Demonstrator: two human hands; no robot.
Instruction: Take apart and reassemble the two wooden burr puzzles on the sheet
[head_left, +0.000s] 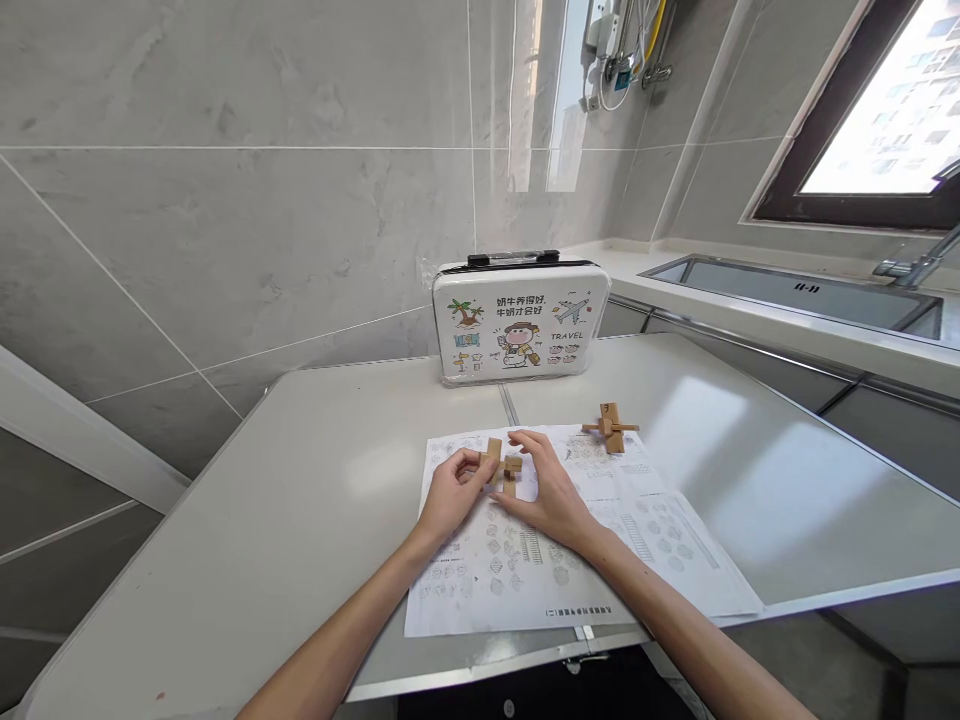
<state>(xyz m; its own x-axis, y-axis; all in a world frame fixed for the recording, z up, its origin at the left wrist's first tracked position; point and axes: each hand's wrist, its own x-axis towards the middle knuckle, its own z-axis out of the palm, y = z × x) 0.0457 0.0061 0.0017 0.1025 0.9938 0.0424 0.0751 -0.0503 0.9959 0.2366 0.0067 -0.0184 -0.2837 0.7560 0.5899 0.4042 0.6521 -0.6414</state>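
Observation:
A small wooden interlocking puzzle [513, 465] made of crossed tan blocks is held above the printed sheet [555, 600]. My left hand [454, 490] pinches its left side between thumb and fingers. On the other side, my right hand [551, 490] is curved around the puzzle with thumb and fingers apart. A gap shows between its upper fingertips and the wood; whether the thumb touches the lower block is hard to see. Another wooden puzzle [611, 428], with crossed pieces and a dark mark on one block, rests at the sheet's upper right edge.
A white cartoon-printed case [521, 325] with a black handle stands upright at the table's back, against the grey tiled wall [300, 200]. The folding table [300, 520] has a seam through its middle. To the right are a sink [787, 290], faucet [911, 268] and window [885, 130].

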